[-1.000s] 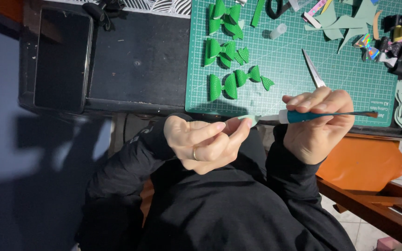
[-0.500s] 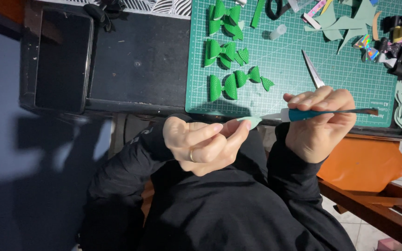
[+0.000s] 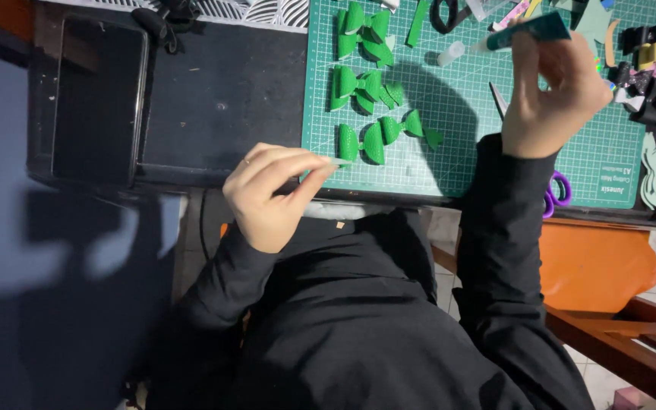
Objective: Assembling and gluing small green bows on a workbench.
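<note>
Left hand point(image 3: 271, 193) low, grip pinched on a pale strip point(image 3: 337, 162); right hand point(image 3: 556, 91) raised, grip clamped on a teal tube point(image 3: 529, 30).

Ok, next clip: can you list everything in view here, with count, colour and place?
cutting mat: one, green, on the table's right part
folded bow pieces: several, green, in three clusters on the mat's left side
scissors: one, black handles, top edge of the mat
scissors handle: purple, near mat edge
bows: several, black, yellow and white, right of the mat
flat dark device: one, black, left on the table
small pale strip: one, pinched in the left hand
tube: one, teal, in the right hand
sleeves: two, black
</note>
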